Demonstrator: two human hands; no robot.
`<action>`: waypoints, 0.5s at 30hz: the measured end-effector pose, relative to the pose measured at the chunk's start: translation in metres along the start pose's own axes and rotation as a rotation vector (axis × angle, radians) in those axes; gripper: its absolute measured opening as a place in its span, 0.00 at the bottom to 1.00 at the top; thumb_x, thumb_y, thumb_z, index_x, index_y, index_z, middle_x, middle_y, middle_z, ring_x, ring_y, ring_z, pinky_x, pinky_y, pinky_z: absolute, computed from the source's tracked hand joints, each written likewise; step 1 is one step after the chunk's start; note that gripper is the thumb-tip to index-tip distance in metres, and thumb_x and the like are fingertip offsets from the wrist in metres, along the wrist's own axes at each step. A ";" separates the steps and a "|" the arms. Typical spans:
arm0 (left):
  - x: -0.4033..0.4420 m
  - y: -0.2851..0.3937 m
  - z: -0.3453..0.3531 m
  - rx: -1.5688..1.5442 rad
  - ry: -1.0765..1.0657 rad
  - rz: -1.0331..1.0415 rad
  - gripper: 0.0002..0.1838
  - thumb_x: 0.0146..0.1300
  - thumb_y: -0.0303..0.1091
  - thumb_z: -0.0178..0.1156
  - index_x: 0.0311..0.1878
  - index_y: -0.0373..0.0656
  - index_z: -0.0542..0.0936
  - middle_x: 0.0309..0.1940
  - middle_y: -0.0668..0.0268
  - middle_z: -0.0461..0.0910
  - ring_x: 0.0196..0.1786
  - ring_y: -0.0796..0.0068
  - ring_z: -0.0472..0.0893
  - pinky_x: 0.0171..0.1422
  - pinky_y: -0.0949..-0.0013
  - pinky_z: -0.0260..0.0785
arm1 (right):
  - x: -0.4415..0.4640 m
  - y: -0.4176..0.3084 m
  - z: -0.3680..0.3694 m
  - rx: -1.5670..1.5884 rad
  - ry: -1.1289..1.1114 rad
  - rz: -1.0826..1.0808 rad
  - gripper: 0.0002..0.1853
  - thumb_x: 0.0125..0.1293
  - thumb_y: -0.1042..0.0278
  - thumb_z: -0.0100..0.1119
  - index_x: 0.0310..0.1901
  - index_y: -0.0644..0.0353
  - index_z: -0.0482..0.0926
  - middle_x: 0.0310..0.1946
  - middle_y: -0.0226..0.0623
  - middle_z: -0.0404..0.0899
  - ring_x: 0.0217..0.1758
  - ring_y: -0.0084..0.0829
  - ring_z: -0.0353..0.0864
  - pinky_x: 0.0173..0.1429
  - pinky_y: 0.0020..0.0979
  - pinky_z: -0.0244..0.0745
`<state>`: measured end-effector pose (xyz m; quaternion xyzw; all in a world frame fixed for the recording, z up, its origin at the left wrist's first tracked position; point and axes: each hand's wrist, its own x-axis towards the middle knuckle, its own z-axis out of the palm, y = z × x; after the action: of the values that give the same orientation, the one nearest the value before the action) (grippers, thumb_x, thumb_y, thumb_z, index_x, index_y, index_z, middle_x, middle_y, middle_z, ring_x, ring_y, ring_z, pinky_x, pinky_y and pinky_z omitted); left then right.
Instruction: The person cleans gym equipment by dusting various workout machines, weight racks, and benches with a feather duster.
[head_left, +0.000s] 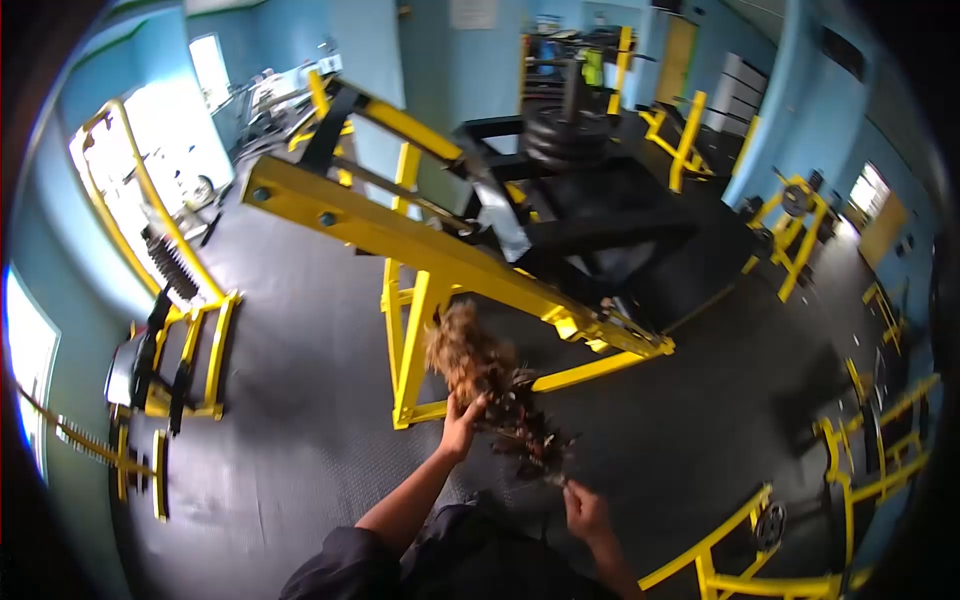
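Note:
A feather duster (525, 430) with brown and tan plumes slants across the middle of the head view. Its fluffy light end lies up and to the left, beside the yellow frame of a leg-press-like machine (440, 255). My right hand (588, 510) is closed round the duster's lower end, where the handle is mostly hidden. Higher up, my left hand (460, 428) has its thumb and fingers closed on the feathers. Whether the fluffy end touches the yellow frame I cannot tell.
Black weight plates (563, 138) are stacked on the machine. A yellow-framed machine with a seat (205, 350) stands at left, a yellow rack (795, 230) at right, and a low yellow frame (715, 560) at lower right. Dark rubber floor (290, 440) lies between them.

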<state>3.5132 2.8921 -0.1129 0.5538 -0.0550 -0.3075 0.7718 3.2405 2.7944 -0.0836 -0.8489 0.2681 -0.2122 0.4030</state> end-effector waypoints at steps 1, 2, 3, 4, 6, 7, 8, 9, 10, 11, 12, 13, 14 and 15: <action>0.011 0.012 -0.001 0.045 0.075 -0.012 0.36 0.62 0.41 0.63 0.67 0.42 0.56 0.50 0.60 0.74 0.50 0.69 0.75 0.53 0.64 0.70 | 0.029 -0.014 -0.007 -0.040 -0.014 -0.072 0.11 0.63 0.69 0.56 0.41 0.69 0.78 0.27 0.52 0.79 0.32 0.50 0.81 0.36 0.38 0.75; 0.017 0.025 0.004 0.027 0.152 0.014 0.36 0.63 0.42 0.61 0.67 0.42 0.54 0.45 0.60 0.76 0.46 0.71 0.75 0.50 0.66 0.70 | 0.059 -0.023 -0.011 -0.077 -0.027 -0.151 0.10 0.63 0.72 0.54 0.40 0.70 0.78 0.27 0.52 0.79 0.33 0.49 0.81 0.37 0.37 0.75; 0.024 0.033 0.004 0.009 0.203 0.029 0.36 0.63 0.42 0.61 0.67 0.42 0.54 0.45 0.60 0.76 0.46 0.71 0.75 0.50 0.66 0.70 | 0.089 -0.029 -0.012 -0.069 -0.073 -0.183 0.10 0.63 0.72 0.54 0.40 0.70 0.78 0.27 0.52 0.79 0.33 0.49 0.81 0.37 0.37 0.75; 0.027 0.039 0.002 0.057 0.198 0.088 0.37 0.62 0.42 0.62 0.68 0.41 0.54 0.44 0.59 0.76 0.46 0.70 0.76 0.50 0.67 0.70 | 0.116 -0.033 -0.013 -0.138 -0.040 -0.299 0.10 0.62 0.74 0.53 0.42 0.69 0.78 0.30 0.53 0.79 0.34 0.51 0.80 0.38 0.39 0.75; 0.027 0.053 0.005 0.113 0.233 0.202 0.38 0.62 0.41 0.62 0.68 0.39 0.53 0.43 0.58 0.76 0.46 0.70 0.76 0.52 0.68 0.69 | 0.165 -0.020 -0.009 -0.243 -0.041 -0.429 0.11 0.60 0.77 0.52 0.45 0.65 0.77 0.32 0.53 0.78 0.36 0.52 0.79 0.39 0.43 0.75; 0.024 0.058 0.010 0.124 0.269 0.254 0.38 0.62 0.41 0.63 0.68 0.38 0.53 0.43 0.57 0.76 0.46 0.70 0.77 0.52 0.68 0.69 | 0.194 -0.001 -0.002 -0.289 -0.074 -0.438 0.12 0.58 0.77 0.52 0.45 0.62 0.76 0.32 0.51 0.78 0.38 0.53 0.78 0.39 0.45 0.75; 0.024 0.055 0.009 0.150 0.295 0.287 0.39 0.62 0.41 0.63 0.68 0.37 0.53 0.43 0.55 0.76 0.46 0.69 0.77 0.54 0.67 0.68 | 0.222 0.024 0.005 -0.309 -0.059 -0.567 0.12 0.60 0.78 0.51 0.45 0.64 0.76 0.33 0.52 0.77 0.35 0.55 0.77 0.38 0.47 0.73; 0.018 0.059 0.012 0.240 0.335 0.283 0.38 0.62 0.45 0.61 0.69 0.41 0.55 0.46 0.54 0.76 0.48 0.67 0.77 0.53 0.67 0.69 | 0.243 0.045 0.007 -0.395 -0.168 -0.509 0.10 0.60 0.75 0.52 0.44 0.62 0.76 0.31 0.50 0.76 0.35 0.54 0.77 0.36 0.48 0.73; 0.016 0.057 0.010 0.269 0.353 0.248 0.38 0.62 0.45 0.61 0.69 0.41 0.55 0.46 0.53 0.76 0.49 0.66 0.77 0.53 0.67 0.68 | 0.258 0.049 0.005 -0.461 -0.245 -0.519 0.10 0.60 0.73 0.52 0.43 0.61 0.77 0.30 0.49 0.76 0.35 0.53 0.77 0.36 0.47 0.73; 0.015 0.056 0.010 0.295 0.367 0.216 0.38 0.62 0.45 0.62 0.69 0.41 0.55 0.47 0.53 0.76 0.50 0.65 0.77 0.54 0.67 0.68 | 0.274 0.048 0.001 -0.533 -0.314 -0.535 0.10 0.60 0.72 0.53 0.43 0.60 0.77 0.30 0.48 0.76 0.35 0.53 0.77 0.35 0.47 0.73; 0.009 0.061 0.014 0.321 0.414 0.180 0.38 0.62 0.46 0.62 0.68 0.40 0.56 0.47 0.53 0.76 0.51 0.65 0.77 0.55 0.66 0.68 | 0.287 0.045 -0.001 -0.568 -0.332 -0.581 0.11 0.60 0.72 0.52 0.44 0.56 0.77 0.31 0.47 0.77 0.36 0.52 0.78 0.36 0.46 0.74; 0.008 0.057 0.015 0.307 0.446 0.195 0.39 0.61 0.46 0.63 0.68 0.39 0.56 0.47 0.53 0.76 0.51 0.65 0.76 0.56 0.66 0.68 | 0.297 0.044 -0.003 -0.605 -0.340 -0.620 0.13 0.59 0.72 0.52 0.46 0.53 0.78 0.32 0.45 0.78 0.36 0.51 0.79 0.36 0.45 0.75; 0.010 0.052 0.015 0.291 0.489 0.208 0.39 0.61 0.45 0.63 0.68 0.39 0.56 0.47 0.53 0.76 0.52 0.65 0.76 0.56 0.66 0.68 | 0.308 0.048 -0.001 -0.482 -0.238 -0.740 0.14 0.58 0.75 0.52 0.46 0.56 0.78 0.31 0.46 0.77 0.36 0.50 0.79 0.36 0.45 0.75; 0.014 0.048 0.015 0.271 0.529 0.219 0.39 0.61 0.45 0.63 0.68 0.39 0.56 0.47 0.52 0.76 0.52 0.65 0.76 0.56 0.65 0.68 | 0.316 0.043 0.002 -0.293 -0.160 -0.796 0.15 0.56 0.77 0.52 0.46 0.60 0.78 0.31 0.47 0.78 0.35 0.50 0.79 0.36 0.44 0.75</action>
<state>3.5375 2.8816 -0.0681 0.7033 0.0477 -0.0577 0.7069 3.4715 2.5744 -0.0733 -0.9482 -0.0848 -0.2443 0.1843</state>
